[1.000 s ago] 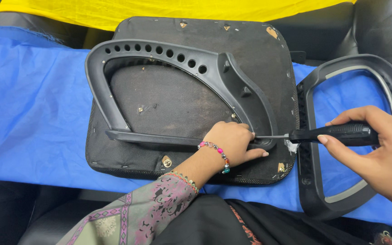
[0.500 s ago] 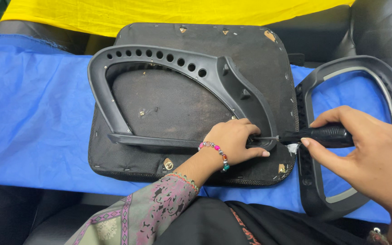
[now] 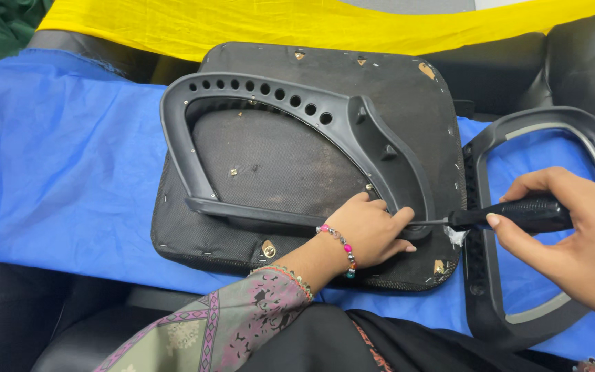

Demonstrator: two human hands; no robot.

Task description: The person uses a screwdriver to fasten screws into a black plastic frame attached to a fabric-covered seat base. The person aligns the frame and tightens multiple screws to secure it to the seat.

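Note:
A black chair seat base (image 3: 284, 158) lies upside down on a blue cloth (image 3: 63, 165). A black plastic armrest frame (image 3: 242, 96) with a row of holes rests on it. My left hand (image 3: 370, 234), with a beaded bracelet, presses on the frame's lower right corner. My right hand (image 3: 573, 241) grips the black handle of a screwdriver (image 3: 511, 215). Its thin shaft points left, and its tip meets the frame's corner beside my left fingers.
A second black armrest frame (image 3: 480, 275) with a grey inner rim lies to the right on the cloth, under my right hand. Yellow fabric (image 3: 311, 24) runs along the back. Black cushions lie at the top right and bottom left.
My right hand and the screwdriver shifted left, bringing the tip in against the frame's corner. My left hand stayed on the frame.

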